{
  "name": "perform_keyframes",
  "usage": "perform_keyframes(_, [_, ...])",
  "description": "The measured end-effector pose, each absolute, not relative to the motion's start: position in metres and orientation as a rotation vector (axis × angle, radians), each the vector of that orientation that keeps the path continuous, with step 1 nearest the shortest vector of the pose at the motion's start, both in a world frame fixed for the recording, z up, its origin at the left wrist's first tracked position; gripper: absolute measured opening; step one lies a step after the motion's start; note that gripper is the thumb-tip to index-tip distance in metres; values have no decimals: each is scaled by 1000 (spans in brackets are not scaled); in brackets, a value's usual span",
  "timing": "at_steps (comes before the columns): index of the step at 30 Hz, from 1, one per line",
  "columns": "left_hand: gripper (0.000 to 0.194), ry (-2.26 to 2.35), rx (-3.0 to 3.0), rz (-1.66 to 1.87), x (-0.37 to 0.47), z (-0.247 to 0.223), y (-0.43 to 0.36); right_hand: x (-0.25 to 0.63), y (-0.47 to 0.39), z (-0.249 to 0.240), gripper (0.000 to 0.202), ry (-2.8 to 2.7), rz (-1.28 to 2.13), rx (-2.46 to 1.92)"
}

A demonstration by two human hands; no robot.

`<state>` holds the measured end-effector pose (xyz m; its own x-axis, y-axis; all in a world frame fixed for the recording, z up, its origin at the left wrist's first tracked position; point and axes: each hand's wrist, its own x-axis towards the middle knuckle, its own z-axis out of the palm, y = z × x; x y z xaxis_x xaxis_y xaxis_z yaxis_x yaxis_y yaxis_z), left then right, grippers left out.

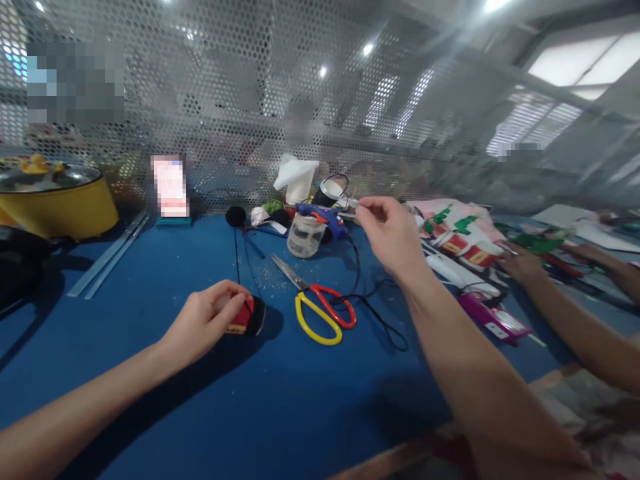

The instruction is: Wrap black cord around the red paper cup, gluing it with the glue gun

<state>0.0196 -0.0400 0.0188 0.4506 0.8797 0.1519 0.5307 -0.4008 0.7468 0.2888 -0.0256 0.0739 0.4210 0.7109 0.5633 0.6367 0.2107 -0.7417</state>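
Note:
My left hand [207, 319] is closed on a small red and black piece [240, 319] with yellow marks, held low over the blue table. A strand of black yarn runs from a black yarn ball [236, 217] down to this piece. Farther back, my right hand [390, 230] pinches something thin and pale that I cannot make out. Just left of those fingers, a blue glue gun [320, 215] rests on a clear plastic jar [305, 237]. Between my hands lie scissors [317, 307] with one red and one yellow handle loop, blades slightly apart.
A yellow pot [75, 207] stands at the back left beside clear glue sticks [113, 260] and a lit phone [171, 187]. Black cord [367, 307] loops near the scissors. Right are a purple device [493, 319], red-and-white pieces [465, 247] and another person's hands [523, 263]. Perforated metal rises behind.

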Motion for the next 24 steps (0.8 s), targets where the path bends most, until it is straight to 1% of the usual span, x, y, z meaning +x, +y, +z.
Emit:
perform_keyframes(1, [29, 1194, 2106, 742, 19, 19, -40, 296, -17, 76, 9, -1226, 175, -1563])
perform_keyframes(3, [29, 1201, 2154, 778, 19, 17, -40, 305, 0, 75, 22, -1142, 622, -1682])
perform_keyframes(5, [28, 1197, 2195, 795, 19, 16, -40, 308, 13, 70, 31, -1097, 924, -1694])
perform_keyframes(9, [27, 1216, 2231, 776, 17, 13, -39, 303, 28, 64, 33, -1046, 1221, -1625])
perform_keyframes(13, [26, 1225, 2239, 773, 16, 12, -39, 299, 34, 63, 21, -991, 1240, -1512])
perform_keyframes(18, [25, 1235, 2238, 791, 16, 12, -38, 291, 29, 63, 24, -976, 1071, -1348])
perform_keyframes(19, [25, 1239, 2234, 788, 16, 12, -38, 288, 25, 64, 22, -983, 1038, -1306])
perform_keyframes(22, [26, 1252, 2220, 759, 17, 12, -38, 281, 4, 69, 7, -1081, 984, -1145])
perform_keyframes(24, [27, 1254, 2207, 739, 17, 12, -39, 275, -17, 70, 9, -1222, 1048, -1100])
